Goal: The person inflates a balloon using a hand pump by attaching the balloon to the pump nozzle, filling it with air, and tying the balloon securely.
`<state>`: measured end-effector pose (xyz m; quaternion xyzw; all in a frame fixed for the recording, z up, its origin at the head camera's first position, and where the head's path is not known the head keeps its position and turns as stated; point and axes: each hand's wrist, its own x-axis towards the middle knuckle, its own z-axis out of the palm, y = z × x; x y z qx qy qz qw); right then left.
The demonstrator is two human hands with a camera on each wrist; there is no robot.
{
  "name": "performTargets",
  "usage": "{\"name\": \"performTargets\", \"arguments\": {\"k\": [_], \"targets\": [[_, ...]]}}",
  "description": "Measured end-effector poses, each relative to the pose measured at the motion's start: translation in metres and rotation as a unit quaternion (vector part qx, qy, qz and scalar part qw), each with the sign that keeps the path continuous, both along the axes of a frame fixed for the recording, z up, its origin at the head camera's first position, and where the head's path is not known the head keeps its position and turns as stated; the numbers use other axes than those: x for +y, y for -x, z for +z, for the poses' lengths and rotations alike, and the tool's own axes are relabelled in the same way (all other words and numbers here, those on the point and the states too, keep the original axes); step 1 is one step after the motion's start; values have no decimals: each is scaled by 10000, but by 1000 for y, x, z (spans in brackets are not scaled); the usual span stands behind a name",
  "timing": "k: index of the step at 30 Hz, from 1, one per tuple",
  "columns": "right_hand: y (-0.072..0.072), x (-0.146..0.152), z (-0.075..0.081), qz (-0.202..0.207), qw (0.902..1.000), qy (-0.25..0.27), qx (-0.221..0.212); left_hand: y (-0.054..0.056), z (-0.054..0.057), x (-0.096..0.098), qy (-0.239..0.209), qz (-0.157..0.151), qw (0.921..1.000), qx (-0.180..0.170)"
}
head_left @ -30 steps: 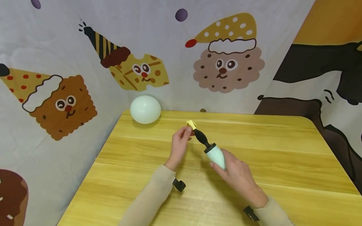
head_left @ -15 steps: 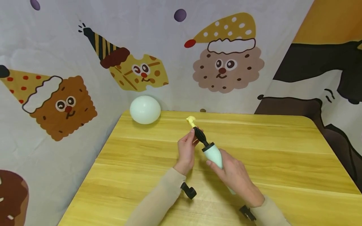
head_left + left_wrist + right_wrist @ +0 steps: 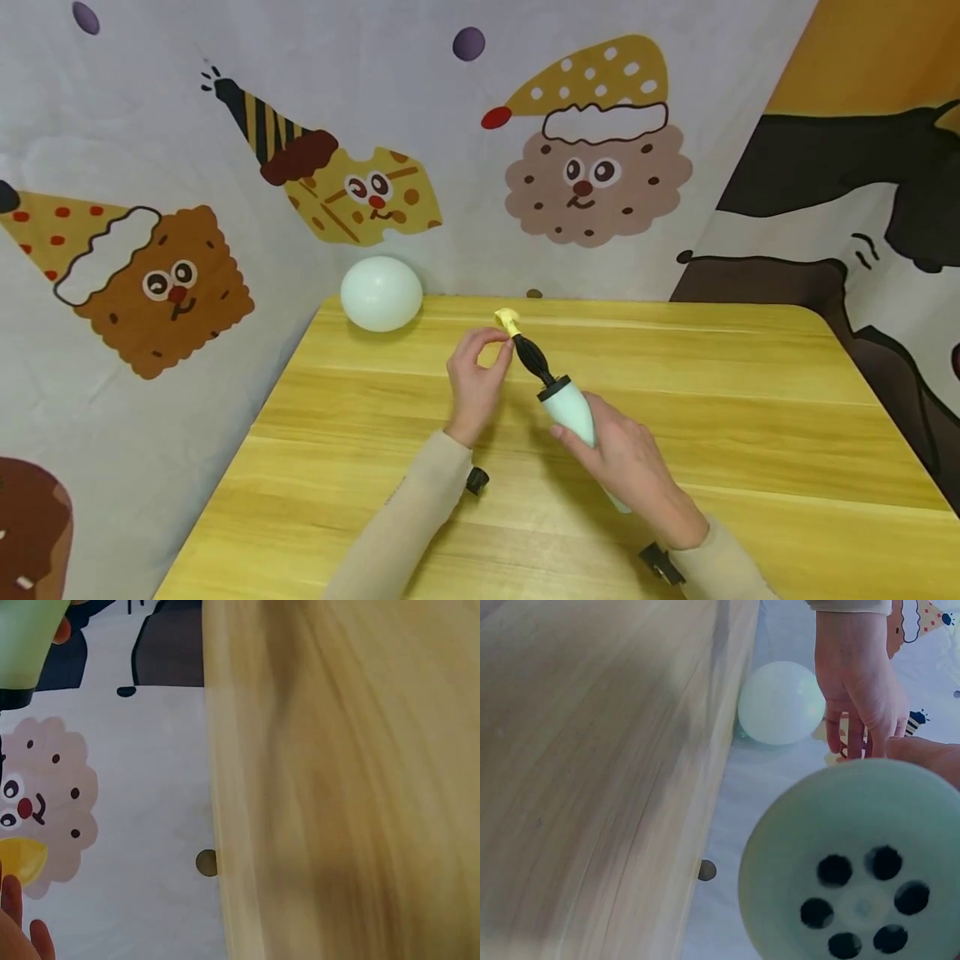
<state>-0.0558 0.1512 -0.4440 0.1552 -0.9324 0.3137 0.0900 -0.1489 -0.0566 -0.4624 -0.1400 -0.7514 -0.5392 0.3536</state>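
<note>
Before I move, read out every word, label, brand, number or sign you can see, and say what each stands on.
None: no words, labels, brands or numbers can be read in any view.
Pump: no lettering visible; the dark spots on its end are holes.
Yellow balloon and pale balloon: no print visible.
Wall cloth: cartoon drawings only.
Table: wood grain only.

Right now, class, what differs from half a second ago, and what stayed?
The left hand has shifted left from the black nozzle of the pump; its thumb and forefinger now pinch the neck of the yellow balloon. The right hand grips the pump as before; the pale balloon stays put.
</note>
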Motion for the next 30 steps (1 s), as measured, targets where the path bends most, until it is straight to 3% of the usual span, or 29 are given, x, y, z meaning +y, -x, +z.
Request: {"name": "performTargets", "arguments": {"k": [9,15,17,19,20,21,24,25,26,27,30], "targets": [[-1,-2,2,95,9999,24,53,3,2,-5,641,232,9966,465],[-1,-3,2,61,9998,95,-133,5,1,-6,764,124,9955,547],[-1,-3,2,44,9998,126,-139,4,2,-4,412,-100,9989,220],[-1,-3,1,48,9999,132,-100,1,5,0,-434,-569,9961,-520],[-1,-3,0,52,9999,135,-84,0,6,1,-1009,-973,9857,-939],[-1,-3,-1,59,9999,139,-65,-1,8,3,-1659,-1385,9670,-1350],[0,-3,-2,37,9999,128,-9,-3,12,7,-3377,-2271,8846,-2277],[0,-3,-3,30,9999,129,3,-3,13,8,-3691,-2515,8616,-2412],[0,-3,-3,25,9999,126,31,-2,14,9,-3909,-2661,8443,-2520],[0,-4,-3,32,9999,110,74,-2,15,9,-4058,-2706,8337,-2589],[1,-5,-2,70,9997,74,222,-4,19,12,-4363,-2659,8151,-2731]]}}
